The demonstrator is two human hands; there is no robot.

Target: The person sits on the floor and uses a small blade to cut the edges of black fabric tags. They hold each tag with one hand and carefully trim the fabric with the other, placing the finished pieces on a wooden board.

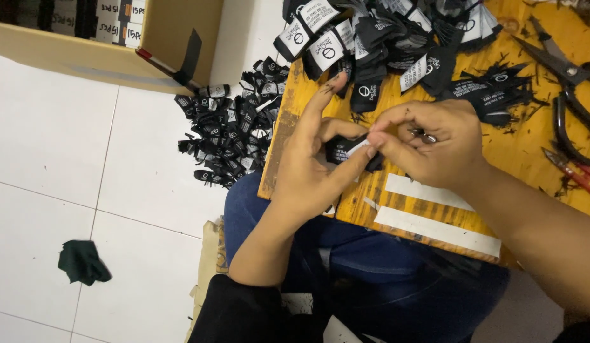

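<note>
White floor tiles [53,159] lie below me on my left, and an orange-yellow wooden board [530,127] rests across my lap over my blue jeans [384,267]. Between my two hands, just above the middle of that board, is a small black woven fabric label with a white end [347,149]. My left hand [314,165] pinches it between thumb and fingertip, the index finger pointing up and away. My right hand [428,143] closes on the same label from the other side, its fingertips meeting my left thumb at the white end, so both hands are gripping the one label.

Near the board's front edge, under my right wrist, two white tape strips [434,213] are stuck flat to the wood, side by side. At the far end of the board sits a heap of black-and-white folded labels [384,38]. On the right, black-handled scissors [565,76] lie beside red-handled snips [574,171], well apart from my fingers. Off the board's left edge, a pile of smaller black labels [228,133] spreads over the tiles, next to a brown cardboard box [117,38]. Nearer to me, a crumpled dark green cloth scrap [82,262] lies alone on the floor.
</note>
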